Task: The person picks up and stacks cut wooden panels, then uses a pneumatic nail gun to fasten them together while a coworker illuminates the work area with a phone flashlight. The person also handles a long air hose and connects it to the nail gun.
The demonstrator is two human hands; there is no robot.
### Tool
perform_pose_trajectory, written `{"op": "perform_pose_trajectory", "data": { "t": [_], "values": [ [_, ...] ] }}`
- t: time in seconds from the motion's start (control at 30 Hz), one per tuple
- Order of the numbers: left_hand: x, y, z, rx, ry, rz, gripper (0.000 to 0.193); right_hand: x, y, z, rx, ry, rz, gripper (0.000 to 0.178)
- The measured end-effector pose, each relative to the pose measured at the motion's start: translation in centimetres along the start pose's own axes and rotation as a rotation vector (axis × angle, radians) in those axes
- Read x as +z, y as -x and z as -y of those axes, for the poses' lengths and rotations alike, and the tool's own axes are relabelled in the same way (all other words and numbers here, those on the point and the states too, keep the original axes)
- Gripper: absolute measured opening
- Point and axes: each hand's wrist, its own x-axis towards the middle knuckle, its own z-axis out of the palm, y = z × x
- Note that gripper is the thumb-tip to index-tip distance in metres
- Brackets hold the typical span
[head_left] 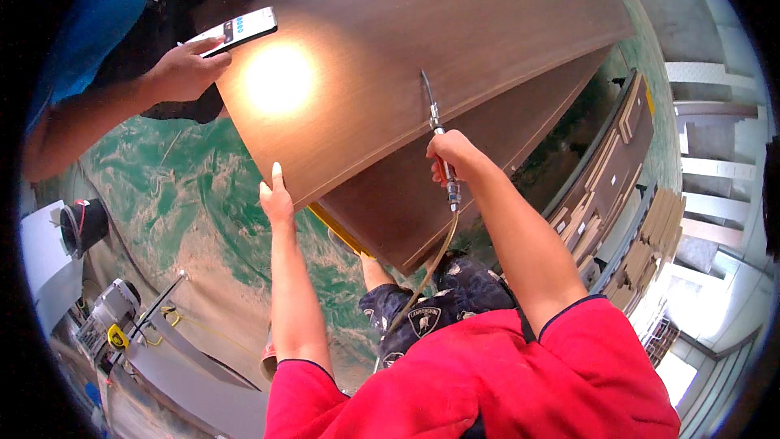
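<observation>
right hand [452, 154] fist-gripping air blow gun [439, 134], nozzle over top brown panel [422, 24] near its right edge. left hand [276, 197] flat, fingers extended, steadying panel's near edge. keep nozzle low, sweep steadily.

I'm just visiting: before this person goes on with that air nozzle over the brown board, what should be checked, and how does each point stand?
1. Right hand grips the air blow gun: ok.
2. Nozzle tip over the top brown panel: ok.
3. Left hand steadies the panel's near edge: ok.
4. Air hose hangs free, no kink: ok as far as seen.
5. Co-worker's hand with smartphone lies on the panel, apart from the nozzle: ok.
6. Dust on the panel: cannot tell, glare.
</observation>
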Motion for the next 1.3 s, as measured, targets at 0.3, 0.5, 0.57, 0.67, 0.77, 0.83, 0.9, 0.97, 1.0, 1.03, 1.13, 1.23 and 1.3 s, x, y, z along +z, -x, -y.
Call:
{"op": "perform_pose_trajectory", "data": {
  "t": [0.3,0.5,0.57,0.67,0.77,0.83,0.9,0.97,1.0,1.03,1.13,1.23,1.3],
  "values": [
    [-0.1,0.6,1.6,-0.018,-0.017,-0.002,0.06,-0.2,-0.2,-0.3,0.027,0.008,-0.002,0.014],
    [0.1,1.6,2.7,-0.085,-0.071,-0.019,0.065,-0.6,-1.2,-1.3,0.062,-0.04,0.006,0.015],
    [0.3,1.5,3.2,-0.066,-0.078,-0.017,0.064,-0.6,-2.0,-2.4,0.071,-0.142,0.038,0.016],
    [0.4,1.5,3.6,-0.056,-0.124,-0.009,0.064,0.3,-2.4,-4.2,-0.024,-0.332,-0.094,0.017],
    [0.2,0.8,4.6,-0.032,-0.133,0.008,0.065,1.4,-2.9,-6.7,-0.016,-0.392,-0.081,0.02],
    [0.4,0.5,4.8,-0.032,-0.138,0.015,0.065,2.3,-2.3,-8.1,-0.018,-0.439,-0.056,0.02],
    [0.8,0.5,4.7,-0.058,-0.156,0.01,0.065,3.1,-1.5,-9.1,0.01,-0.473,-0.054,0.02],
    [0.5,-0.4,6.3,-0.085,-0.272,0.003,0.066,3.8,-1.6,-11.1,-0.005,-0.454,-0.047,0.023],
    [0.6,-0.6,7.0,-0.1,-0.33,0.002,0.067,4.0,-1.7,-12.1,-0.024,-0.418,-0.046,0.025],
    [1.1,-0.3,6.8,-0.093,-0.368,0.022,0.069,4.4,-1.5,-12.6,-0.003,-0.426,-0.081,0.03],
    [1.3,0.3,7.5,-0.113,-0.343,0.043,0.069,4.6,-0.9,-14.2,0.015,-0.306,-0.05,0.028],
    [1.7,0.8,8.0,-0.16,-0.301,0.061,0.069,4.3,-0.4,-14.5,0.07,-0.28,0.004,0.03],
    [1.8,1.1,8.4,-0.183,-0.267,0.063,0.07,4.1,-0.4,-14.6,0.065,-0.305,-0.011,0.031]
  ]
}}
